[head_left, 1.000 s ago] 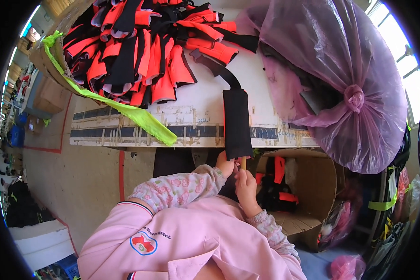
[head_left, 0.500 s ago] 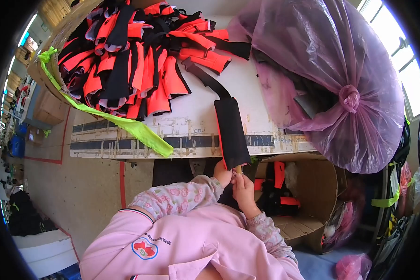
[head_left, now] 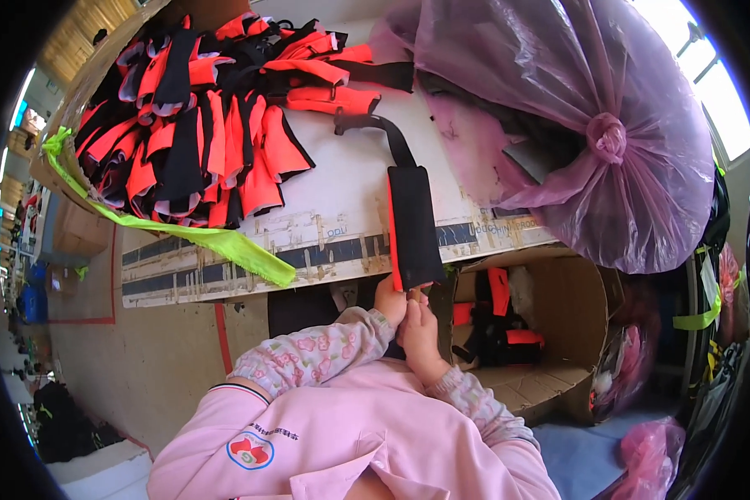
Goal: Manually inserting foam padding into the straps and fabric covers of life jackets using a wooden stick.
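held a tan rod [head_left: 413,295] in the bent fingers of the right hand [head_left: 422,337], closed snugly around it just below the near opening of a black-and-orange fabric sleeve [head_left: 414,225]. curled the left hand [head_left: 391,302] at the left side of that opening, fingers nearly closed; could not tell, with fabric in front, how much hem was pinched, if any. had the sleeve lying lengthwise across the taped front edge of the white tabletop [head_left: 333,187], near end overhanging, with a black webbing strap [head_left: 400,146] leading from the far end to a dark buckle [head_left: 339,123] (bent off leftward, near a pile of similar sleeves [head_left: 200,125]). seemed to call for lining the rod up with the tube, to avoid bunching the cloth. probably wanted a firm left grip on the hem against short, even right-hand movements. likely risked dragging strap and buckle askew with too hard a tug. called too for care beside the open cardboard box [head_left: 558,392], just right of the hands.
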The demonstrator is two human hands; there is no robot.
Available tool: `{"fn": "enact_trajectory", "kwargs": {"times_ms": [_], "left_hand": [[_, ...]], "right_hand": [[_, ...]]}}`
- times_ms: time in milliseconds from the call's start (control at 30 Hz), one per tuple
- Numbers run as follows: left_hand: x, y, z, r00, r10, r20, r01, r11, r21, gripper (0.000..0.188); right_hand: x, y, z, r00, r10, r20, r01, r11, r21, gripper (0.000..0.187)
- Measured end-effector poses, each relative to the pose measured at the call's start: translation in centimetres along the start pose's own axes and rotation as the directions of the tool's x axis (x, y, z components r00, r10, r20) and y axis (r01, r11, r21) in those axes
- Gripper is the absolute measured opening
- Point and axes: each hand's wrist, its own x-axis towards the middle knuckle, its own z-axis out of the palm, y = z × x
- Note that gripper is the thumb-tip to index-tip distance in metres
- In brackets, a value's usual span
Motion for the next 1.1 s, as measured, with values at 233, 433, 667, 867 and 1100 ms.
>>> {"fn": "enact_trajectory", "kwargs": {"times_ms": [233,433,667,867,1100], "left_hand": [[0.6,0.0,0.6,0.999,0.021,0.04,-0.02,0.999,-0.028,0.022],[-0.7,1.1,-1.2,0.997,-0.059,-0.052,0.058,0.998,-0.026,0.028],[2.6,-0.9,0.3,0.978,0.112,-0.178,-0.186,0.852,-0.49,0.03],[0.1,1.1,-0.9,0.991,0.071,-0.115,-0.12,0.858,-0.5,0.037],[1.3,-2.1,-1.0,0.981,0.108,-0.164,-0.13,0.983,-0.128,0.021]], "right_hand": [[2.4,2.2,-0.9,0.931,-0.358,-0.076,0.29,0.847,-0.445,0.032],[0.7,0.6,0.2,0.993,-0.08,0.082,0.095,0.976,-0.196,0.024],[-8.6,-5.7,0.0,0.926,0.323,0.195,-0.293,0.941,-0.166,0.03],[-9.5,-8.5,2.0,0.814,0.519,0.261,-0.555,0.827,0.086,0.028],[-4.9,-7.4,3.9,0.925,0.35,0.149,-0.368,0.923,0.115,0.029]]}}
